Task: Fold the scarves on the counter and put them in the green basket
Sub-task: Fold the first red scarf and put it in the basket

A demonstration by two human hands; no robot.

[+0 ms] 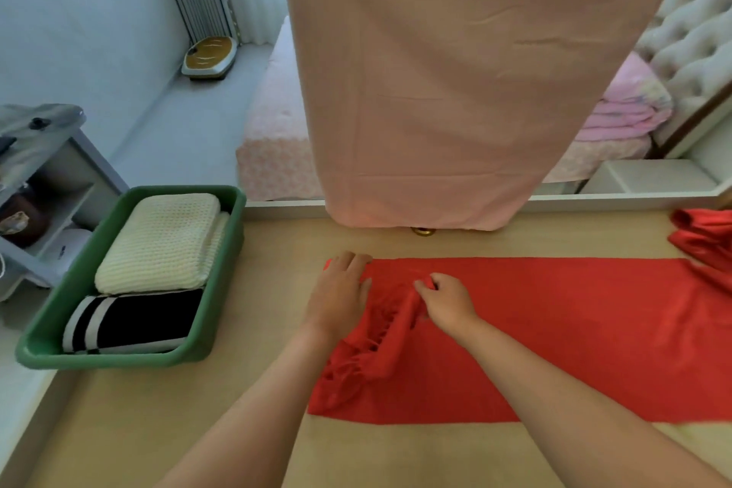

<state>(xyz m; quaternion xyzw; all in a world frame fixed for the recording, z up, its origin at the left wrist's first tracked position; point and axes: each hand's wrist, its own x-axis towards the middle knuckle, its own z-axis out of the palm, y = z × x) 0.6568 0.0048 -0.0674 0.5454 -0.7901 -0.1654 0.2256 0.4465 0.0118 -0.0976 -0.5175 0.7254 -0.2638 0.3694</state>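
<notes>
- Red scarf (574,337): probably soft, light, limp; take fringed end, 9 o'clock.
- My left hand (338,297): flat, pressing it.
- My right hand (449,301): pinching its fringed fold.

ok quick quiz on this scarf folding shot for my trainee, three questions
1. True or false: the green basket is empty.
2. Which of the hands pinches a fold of the red scarf? A. left B. right C. neither
3. Fill in: the folded scarf at the near end of the basket is black and ____ striped.

Key
1. False: it holds a cream scarf and a striped scarf.
2. B: the right hand pinches it, while the left hand lies flat on the scarf's far left corner.
3. white
</notes>
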